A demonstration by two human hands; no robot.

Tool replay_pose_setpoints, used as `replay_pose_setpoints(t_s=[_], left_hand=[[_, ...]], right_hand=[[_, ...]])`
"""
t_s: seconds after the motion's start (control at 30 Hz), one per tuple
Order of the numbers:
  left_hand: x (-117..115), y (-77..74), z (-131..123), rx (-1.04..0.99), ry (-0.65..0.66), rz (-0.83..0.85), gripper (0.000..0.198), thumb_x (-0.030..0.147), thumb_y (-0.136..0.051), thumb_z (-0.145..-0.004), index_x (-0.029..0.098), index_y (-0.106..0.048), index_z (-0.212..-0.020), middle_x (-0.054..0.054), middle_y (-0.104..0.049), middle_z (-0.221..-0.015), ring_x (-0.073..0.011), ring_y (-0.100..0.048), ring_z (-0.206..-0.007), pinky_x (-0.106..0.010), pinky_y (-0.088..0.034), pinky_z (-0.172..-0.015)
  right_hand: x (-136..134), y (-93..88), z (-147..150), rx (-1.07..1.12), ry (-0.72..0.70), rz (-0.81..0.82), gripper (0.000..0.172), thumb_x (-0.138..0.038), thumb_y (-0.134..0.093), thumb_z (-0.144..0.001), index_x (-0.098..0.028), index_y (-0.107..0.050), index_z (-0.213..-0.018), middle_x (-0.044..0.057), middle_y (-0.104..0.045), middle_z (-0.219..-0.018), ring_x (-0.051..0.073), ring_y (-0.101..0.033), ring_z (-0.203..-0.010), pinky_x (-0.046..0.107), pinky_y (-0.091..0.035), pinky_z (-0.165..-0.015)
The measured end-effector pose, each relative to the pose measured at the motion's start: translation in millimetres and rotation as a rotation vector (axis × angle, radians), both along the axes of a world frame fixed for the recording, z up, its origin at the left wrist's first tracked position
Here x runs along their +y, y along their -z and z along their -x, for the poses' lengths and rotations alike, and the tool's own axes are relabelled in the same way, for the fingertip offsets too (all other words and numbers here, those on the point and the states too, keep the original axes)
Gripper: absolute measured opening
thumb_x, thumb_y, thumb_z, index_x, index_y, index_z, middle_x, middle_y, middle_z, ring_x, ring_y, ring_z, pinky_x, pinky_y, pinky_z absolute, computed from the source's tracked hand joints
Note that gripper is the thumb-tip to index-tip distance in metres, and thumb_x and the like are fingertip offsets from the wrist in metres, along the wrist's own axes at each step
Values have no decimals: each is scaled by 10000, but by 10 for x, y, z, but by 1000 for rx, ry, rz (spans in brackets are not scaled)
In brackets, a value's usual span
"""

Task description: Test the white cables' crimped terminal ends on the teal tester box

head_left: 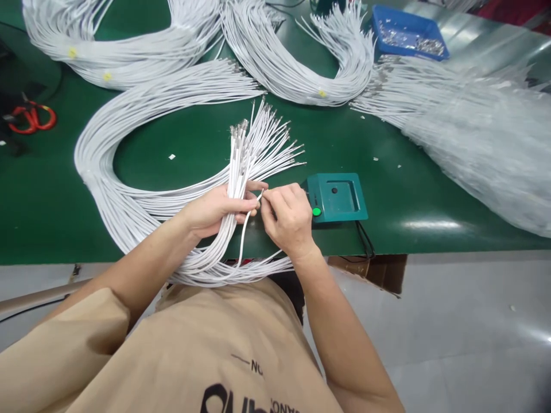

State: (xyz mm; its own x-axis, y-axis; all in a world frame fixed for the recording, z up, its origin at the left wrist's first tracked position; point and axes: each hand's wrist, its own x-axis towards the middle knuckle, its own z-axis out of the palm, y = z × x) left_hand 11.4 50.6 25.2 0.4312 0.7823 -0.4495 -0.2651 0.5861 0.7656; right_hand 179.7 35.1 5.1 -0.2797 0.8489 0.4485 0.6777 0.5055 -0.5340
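Gripping a bundle of white wires (239,163), the left hand (215,211) is closed around it near the front edge of the green counter (51,195). The bundle's metal-tipped ends fan out toward 12 to 1 o'clock. Its length loops away toward 9 o'clock and comes back under the wrist.

The right hand (289,219), just beside the left at 3 o'clock, is closed in a pinch on the tip of a single wire (244,230). This wire hangs down between both hands.

A teal box (340,197) with a green button (317,211) sits on the counter just beside the right hand, at its 3 o'clock. Further wire bundles (301,74) lie at 12 o'clock. A blue tray (408,34) of small metal parts stands at 1 o'clock, well apart. Red-handled scissors (32,117) lie at 10 o'clock.
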Motion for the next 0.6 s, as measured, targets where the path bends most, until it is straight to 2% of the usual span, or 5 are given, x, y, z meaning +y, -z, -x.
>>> replay_pose_setpoints(t_s=[0.13, 0.2, 0.3, 0.4, 0.6], left_hand=[[-4, 49, -12, 80, -30, -131, 451, 172, -751, -678, 179, -647, -1117, 0, -546, -709, -82, -516, -606, -140, -325, -421], [-11, 64, -29, 130, -11, -187, 446, 194, -749, -682, 187, -649, -1116, 9, -555, -695, -71, -496, -558, -150, -329, -417], [-13, 83, -53, 179, 9, -208, 447, 211, -744, -690, 192, -643, -1125, 16, -585, -679, -47, -446, -479, -161, -330, -412], [11, 101, -56, 121, -12, -126, 446, 173, -752, -679, 184, -640, -1111, 7, -597, -674, -65, -506, -525, -151, -335, -418], [93, 120, -51, -35, -53, 90, 333, 95, -749, -624, 126, -688, -950, -57, -631, -715, -88, -556, -591, -124, -269, -374]], right_hand=[[84, -126, -53, 443, 3, 478, 279, -402, -459, -926, -201, -651, -900, 40, -676, -857, 163, -593, -764, 308, -458, -738], [134, -164, -76, 579, -24, 714, 359, -484, -449, -914, -198, -657, -854, 23, -675, -800, 138, -590, -683, 280, -459, -672], [176, -169, -94, 615, -78, 843, 283, -432, -566, -855, -179, -640, -754, 7, -652, -731, 120, -568, -646, 256, -446, -643], [173, -129, -104, 531, -99, 756, 183, -311, -571, -855, -178, -610, -734, -1, -630, -709, 125, -560, -660, 261, -441, -653], [166, -29, -140, -132, -134, 43, 261, -210, -393, -945, -178, -580, -765, 83, -601, -803, 211, -509, -812, 353, -403, -752]])
